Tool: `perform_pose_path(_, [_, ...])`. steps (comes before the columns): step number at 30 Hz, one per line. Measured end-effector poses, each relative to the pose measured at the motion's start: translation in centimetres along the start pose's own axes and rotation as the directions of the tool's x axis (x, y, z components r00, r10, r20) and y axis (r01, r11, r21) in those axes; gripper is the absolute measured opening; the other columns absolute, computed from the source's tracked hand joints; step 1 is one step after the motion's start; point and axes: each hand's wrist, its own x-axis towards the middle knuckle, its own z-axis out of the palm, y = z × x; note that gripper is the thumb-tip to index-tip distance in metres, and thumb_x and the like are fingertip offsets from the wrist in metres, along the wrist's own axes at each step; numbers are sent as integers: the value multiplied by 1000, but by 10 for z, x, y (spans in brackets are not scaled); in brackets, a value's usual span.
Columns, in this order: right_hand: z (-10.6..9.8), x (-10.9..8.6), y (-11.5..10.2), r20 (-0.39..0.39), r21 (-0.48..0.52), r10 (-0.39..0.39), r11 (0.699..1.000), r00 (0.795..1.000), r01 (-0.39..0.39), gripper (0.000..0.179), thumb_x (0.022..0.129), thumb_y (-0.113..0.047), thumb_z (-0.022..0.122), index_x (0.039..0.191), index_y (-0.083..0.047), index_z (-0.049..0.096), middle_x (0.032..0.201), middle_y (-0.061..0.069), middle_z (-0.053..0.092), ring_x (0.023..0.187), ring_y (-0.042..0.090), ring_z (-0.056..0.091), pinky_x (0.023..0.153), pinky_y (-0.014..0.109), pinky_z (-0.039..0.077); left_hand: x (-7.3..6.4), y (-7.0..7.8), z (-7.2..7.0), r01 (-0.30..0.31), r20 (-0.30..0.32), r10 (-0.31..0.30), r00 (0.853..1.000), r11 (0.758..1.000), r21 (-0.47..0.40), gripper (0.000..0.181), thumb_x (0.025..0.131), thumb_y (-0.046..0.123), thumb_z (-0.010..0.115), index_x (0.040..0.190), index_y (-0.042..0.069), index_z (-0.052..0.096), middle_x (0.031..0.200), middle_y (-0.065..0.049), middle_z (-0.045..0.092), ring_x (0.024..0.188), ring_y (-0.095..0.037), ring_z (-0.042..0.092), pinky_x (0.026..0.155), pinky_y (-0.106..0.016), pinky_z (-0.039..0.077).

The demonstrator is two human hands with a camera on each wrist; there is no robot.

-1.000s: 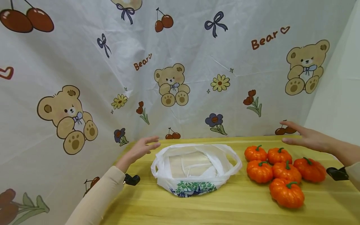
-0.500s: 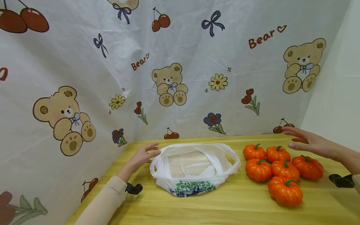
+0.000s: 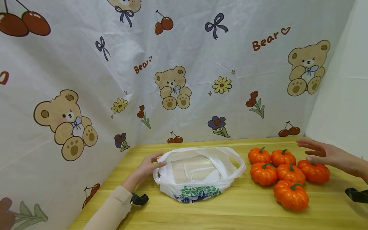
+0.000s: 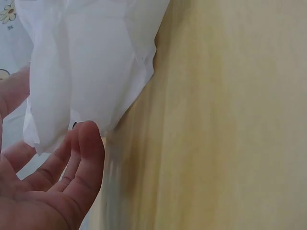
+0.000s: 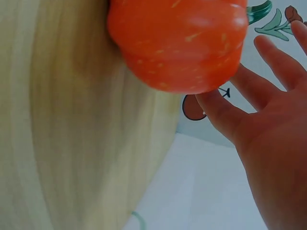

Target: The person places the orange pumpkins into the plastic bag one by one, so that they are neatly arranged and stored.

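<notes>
left hand (image 3: 146, 166) — at white bag (image 3: 169, 187) | right hand (image 3: 334, 157) — near rightmost pumpkin (image 3: 314, 174)

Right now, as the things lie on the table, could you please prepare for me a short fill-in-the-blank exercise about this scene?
1. There are ____ orange pumpkins on the table.
2. In the head view, the pumpkins lie to the ____ of the white bag.
3. The printed tree leaves on the bag are coloured ____.
4. The grip nearest to the bag is the person's ____ one.

Missing words: six; right; green; left.
</notes>
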Motion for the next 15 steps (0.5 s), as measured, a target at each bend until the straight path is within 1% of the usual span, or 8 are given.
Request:
perform_pose_path(1, [0, -1, 2, 4, 9, 6, 1000, 1000, -6, 65, 108, -21, 52, 164, -12, 19, 126, -55, 19, 128, 62, 46, 86, 72, 51, 0, -1, 1, -1, -3, 1, 1000, 1000, -7, 68, 91, 34, 81, 149, 13, 53, 123, -17, 61, 102, -25, 62, 79, -32, 58])
perform_pose_path(3, [0, -3, 7, 18, 36, 14, 999, 1000, -14, 63, 108, -19, 53, 163, -16, 22, 125, -56, 22, 126, 32, 62, 86, 69, 53, -1, -2, 3, 3, -10, -3, 1000, 1000, -19, 65, 91, 30, 80, 148, 11, 55, 111, -14, 61, 95, -23, 59, 74, -29, 56])
perform_pose_path(4, [0, -4, 9, 25, 51, 17, 999, 1000, -18, 63, 107, -18, 54, 163, -19, 24, 126, -56, 24, 122, 15, 64, 87, 63, 55, -1, -2, 4, 6, -13, -6, 1000, 1000, -29, 64, 91, 29, 80, 147, 9, 56, 107, -13, 60, 93, -23, 59, 72, -28, 55])
perform_pose_path(7, [0, -6, 17, 43, 102, 20, 994, 999, -24, 65, 106, -14, 57, 163, -25, 26, 127, -56, 30, 108, -23, 47, 85, 39, 60, -1, -4, 6, 10, -7, -10, 1000, 997, -71, 58, 93, 24, 79, 143, 4, 58, 102, -9, 61, 90, -19, 59, 71, -26, 55])
perform_pose_path(9, [2, -8, 22, 42, 111, 22, 993, 999, -27, 67, 105, -13, 59, 162, -27, 27, 127, -54, 33, 107, -28, 42, 81, 26, 57, -1, -6, 6, 15, 13, -14, 1000, 992, -122, 53, 94, 20, 77, 140, 1, 59, 103, -9, 63, 88, -17, 62, 71, -25, 56])
perform_pose_path(11, [4, -9, 27, 27, 92, 24, 995, 999, -27, 67, 103, -13, 61, 161, -26, 30, 127, -53, 35, 107, -29, 39, 81, 28, 56, -1, -7, 7, 13, 36, -7, 999, 985, -173, 50, 96, 17, 74, 139, -3, 58, 105, -9, 66, 83, -15, 64, 68, -26, 58])
perform_pose_path(13, [7, -11, 32, 25, 72, 37, 997, 999, -39, 66, 102, -15, 63, 159, -28, 32, 125, -53, 36, 106, -30, 37, 83, 39, 56, -2, -9, 8, 19, 51, -8, 999, 976, -216, 47, 98, 15, 72, 137, -6, 58, 102, -9, 67, 76, -14, 63, 64, -25, 57])
perform_pose_path(15, [9, -13, 37, 24, 45, 31, 998, 999, -32, 66, 101, -16, 65, 159, -26, 34, 125, -52, 36, 105, -30, 37, 83, 40, 52, -2, -9, 9, 24, 55, -11, 998, 971, -236, 45, 99, 16, 71, 135, -8, 58, 97, -7, 66, 70, -13, 62, 61, -24, 56])
